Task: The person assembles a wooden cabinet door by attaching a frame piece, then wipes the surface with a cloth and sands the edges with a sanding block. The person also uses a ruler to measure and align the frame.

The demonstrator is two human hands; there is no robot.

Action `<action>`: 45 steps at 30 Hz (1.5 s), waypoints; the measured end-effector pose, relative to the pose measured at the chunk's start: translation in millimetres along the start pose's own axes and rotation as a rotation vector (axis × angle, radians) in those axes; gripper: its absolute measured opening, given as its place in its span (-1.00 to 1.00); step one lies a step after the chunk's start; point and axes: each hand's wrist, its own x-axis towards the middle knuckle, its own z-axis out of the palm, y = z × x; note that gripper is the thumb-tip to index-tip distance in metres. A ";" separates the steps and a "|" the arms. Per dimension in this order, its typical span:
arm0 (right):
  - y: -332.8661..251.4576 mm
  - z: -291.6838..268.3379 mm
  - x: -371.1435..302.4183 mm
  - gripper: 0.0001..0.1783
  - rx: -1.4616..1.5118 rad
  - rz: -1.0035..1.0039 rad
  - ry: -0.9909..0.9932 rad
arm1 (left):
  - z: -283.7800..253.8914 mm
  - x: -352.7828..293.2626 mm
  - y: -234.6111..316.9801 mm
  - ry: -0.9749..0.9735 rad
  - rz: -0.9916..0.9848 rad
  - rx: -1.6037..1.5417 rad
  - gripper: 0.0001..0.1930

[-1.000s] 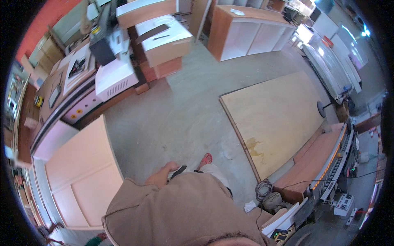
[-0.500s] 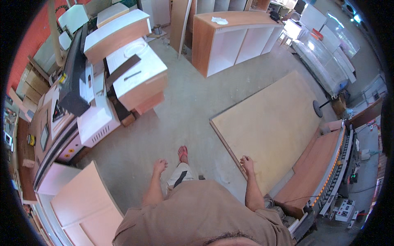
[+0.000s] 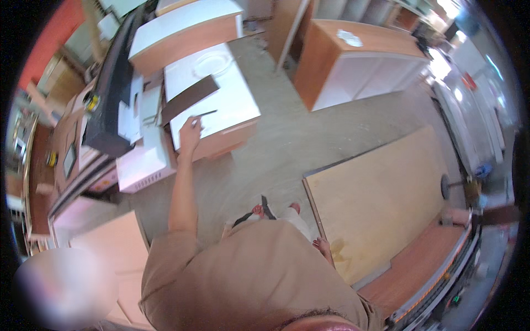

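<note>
My left hand reaches out over the white top of a wooden cabinet piece. Its fingers are closed on one end of a thin, dark, rod-like tool, whose exact kind is too small to make out. Just beyond the fingers, a dark brown strip of board lies slantwise on the same white top. My right hand hangs low beside the edge of a large tan panel. Its fingers look loosely apart with nothing in them, and my body hides part of that arm.
A white-topped box stands behind the white surface, with a long black machine beam to its left. A wooden cabinet with white compartments stands at the back. Reddish-brown boards lie at right, and a pale panel at lower left.
I have come nearer the white-topped piece. My left arm has stretched forward, and its hand has closed on the thin tool lying there. My right hand has dropped back toward my side.
</note>
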 end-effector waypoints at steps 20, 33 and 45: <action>-471.4 -13.8 225.7 -0.62 -0.421 -0.137 -0.256 | 104.2 39.8 45.6 0.360 -0.582 0.396 -0.58; -592.6 222.4 190.6 -0.69 -0.828 -0.439 -0.582 | 96.5 -106.9 72.1 0.540 -0.325 -0.300 -0.53; -482.2 145.4 222.4 -0.77 -0.809 -0.576 -0.617 | 88.8 -106.5 106.0 0.529 -0.558 -0.713 -0.72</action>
